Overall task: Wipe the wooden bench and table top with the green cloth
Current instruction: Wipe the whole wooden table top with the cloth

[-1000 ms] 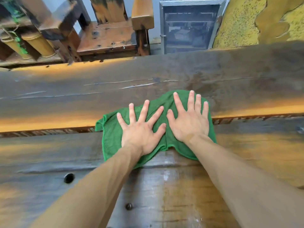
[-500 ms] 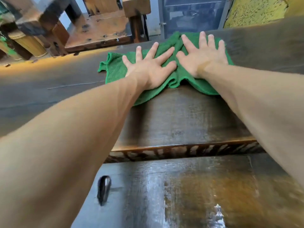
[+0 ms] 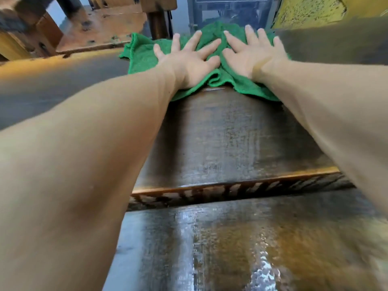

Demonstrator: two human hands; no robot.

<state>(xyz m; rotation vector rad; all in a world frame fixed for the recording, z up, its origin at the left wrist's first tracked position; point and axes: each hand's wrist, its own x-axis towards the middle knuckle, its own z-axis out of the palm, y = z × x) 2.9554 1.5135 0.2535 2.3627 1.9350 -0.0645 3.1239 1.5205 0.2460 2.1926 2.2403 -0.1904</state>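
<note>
The green cloth (image 3: 142,57) lies bunched at the far edge of the dark wooden slab (image 3: 231,139), its far side reaching over that edge. My left hand (image 3: 189,61) and my right hand (image 3: 252,57) press flat on it side by side, fingers spread, both arms stretched forward. Neither hand curls around the fabric. Below the slab's carved near edge (image 3: 231,192), a second, glossy wet-looking wooden plank (image 3: 231,238) runs closest to me.
Beyond the slab stands a worn wooden chair (image 3: 100,24) at the back left. A dark metal-framed cabinet (image 3: 231,9) is straight ahead, and a yellow speckled surface (image 3: 304,11) sits at the back right.
Both hands have pushed the cloth away from me, from the slab's near edge to its far edge. My head has leaned forward and lower over the wood.
</note>
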